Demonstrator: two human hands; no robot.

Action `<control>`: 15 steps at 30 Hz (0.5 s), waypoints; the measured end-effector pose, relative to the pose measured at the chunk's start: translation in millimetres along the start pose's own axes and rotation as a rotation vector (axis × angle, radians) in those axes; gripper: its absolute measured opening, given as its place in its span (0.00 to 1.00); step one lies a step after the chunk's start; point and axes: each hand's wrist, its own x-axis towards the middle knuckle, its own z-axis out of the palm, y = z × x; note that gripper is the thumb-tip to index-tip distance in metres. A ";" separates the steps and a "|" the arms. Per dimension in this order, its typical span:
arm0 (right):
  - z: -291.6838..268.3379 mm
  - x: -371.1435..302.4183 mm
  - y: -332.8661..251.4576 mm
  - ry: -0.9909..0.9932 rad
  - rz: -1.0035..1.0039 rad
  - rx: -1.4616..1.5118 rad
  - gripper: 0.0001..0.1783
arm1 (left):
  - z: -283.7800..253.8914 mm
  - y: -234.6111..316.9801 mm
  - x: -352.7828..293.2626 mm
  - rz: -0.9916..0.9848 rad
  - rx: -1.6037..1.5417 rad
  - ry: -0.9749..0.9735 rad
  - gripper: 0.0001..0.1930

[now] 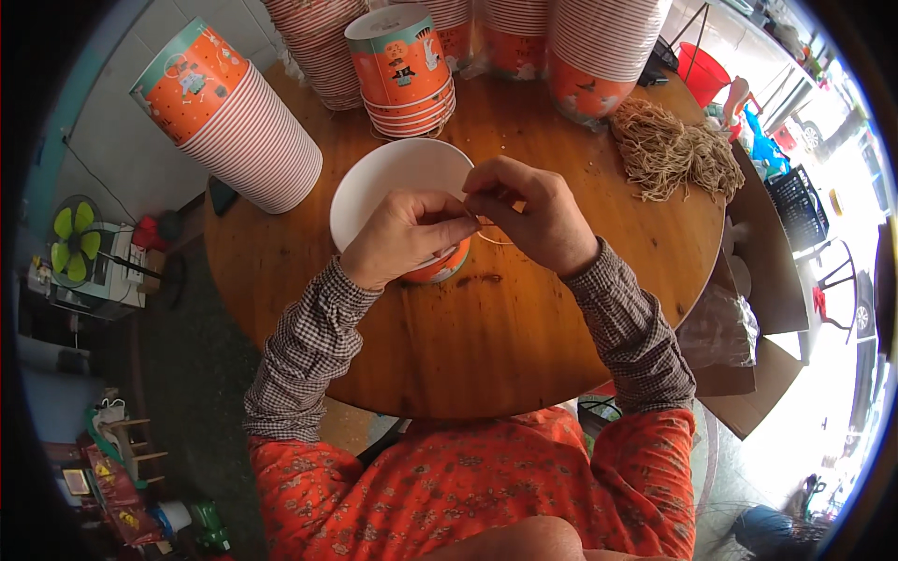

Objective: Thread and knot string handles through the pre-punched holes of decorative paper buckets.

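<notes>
Left hand and right hand meet at centre frame, over the table. The left grip is pinched together, apparently on the cord; whether the right also clamps it cannot be told. The bucket sits against the left hand, presumably for close, steady working; the bundle, upper right, appears placed for reach. The cord's visible loop lies just below the right fingertips, beside the bucket.

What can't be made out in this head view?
Head view:
Thin cord: how it sits between the fingertips, hidden by the left hand and right hand.
White-lined tub: part of its rim, behind the left hand.
Wrapped tub stack: far end, cut off by the top edge.
</notes>
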 end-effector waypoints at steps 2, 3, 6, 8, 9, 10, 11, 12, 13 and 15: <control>1.5 -4.1 7.1 -0.009 0.054 0.060 0.06 | -0.2 1.6 0.6 -0.026 -0.091 0.002 0.07; 0.8 -7.8 10.4 -0.023 0.165 0.219 0.06 | -0.7 2.9 0.7 -0.051 -0.183 0.005 0.07; -3.0 -17.8 14.9 -0.062 0.288 0.412 0.09 | -0.6 6.4 1.2 -0.040 -0.142 0.061 0.07; -0.7 -22.8 13.5 -0.088 0.300 0.449 0.10 | -1.0 8.6 -0.7 -0.072 -0.119 0.074 0.08; 1.2 -25.6 11.2 -0.069 0.291 0.462 0.11 | -0.9 9.1 -1.5 -0.102 -0.098 0.084 0.08; 2.4 -26.8 10.1 -0.050 0.283 0.475 0.11 | -0.8 8.1 -1.5 -0.103 -0.098 0.085 0.08; 2.1 -26.9 10.5 -0.052 0.283 0.476 0.11 | -0.3 6.6 -1.3 -0.078 -0.103 0.098 0.08; 0.9 -27.0 11.4 -0.039 0.302 0.492 0.11 | -0.3 5.8 -1.1 -0.052 -0.106 0.111 0.08; 0.6 -26.9 12.1 -0.027 0.322 0.508 0.10 | -0.6 5.9 -1.3 -0.053 -0.106 0.113 0.08; 6.5 -27.9 16.8 0.019 0.211 0.456 0.10 | -0.7 6.2 -1.1 -0.070 -0.135 0.092 0.09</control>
